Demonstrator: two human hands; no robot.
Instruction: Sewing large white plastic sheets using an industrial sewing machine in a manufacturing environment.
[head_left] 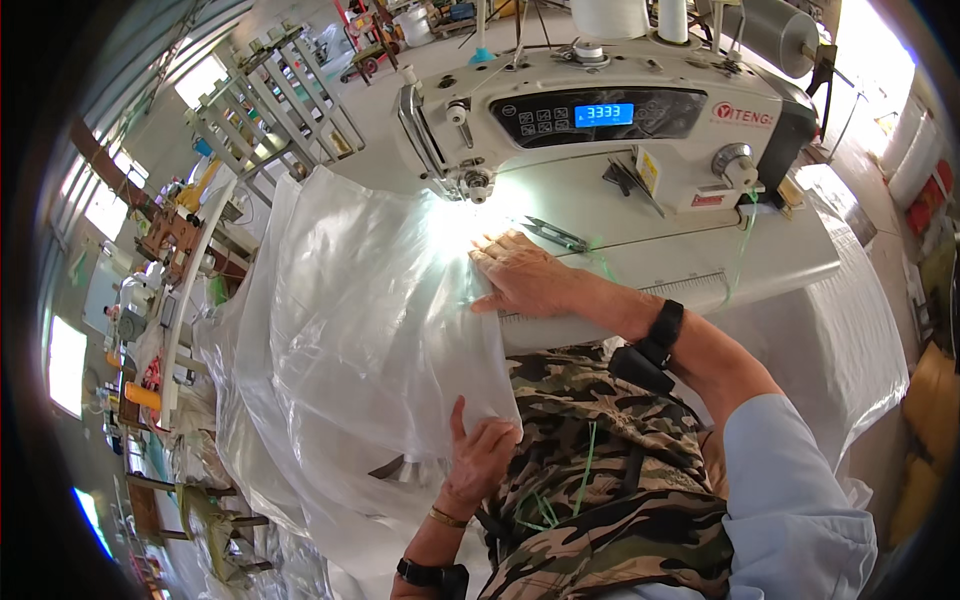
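Note:
A white translucent plastic sheet [350, 330] spreads over the left side of the sewing machine [600, 110] and hangs down toward my lap. My right hand [525, 275] lies flat on the sheet's edge, just in front of the brightly lit needle area, fingers stretched toward it. Glare hides the needle and the stitching spot. Lower down, my left hand [482, 455] grips the near edge of the sheet with curled fingers, one finger pointing up. Beside my right hand, small thread snips [556, 235] rest on the machine bed.
Dark small tools [630, 180] lie on the bed below the display. A ruler strip [690, 284] runs along the table's front edge. Green thread [745, 240] hangs at the right. White thread cones [610, 15] stand on top. A metal rack [270, 105] is at the back left.

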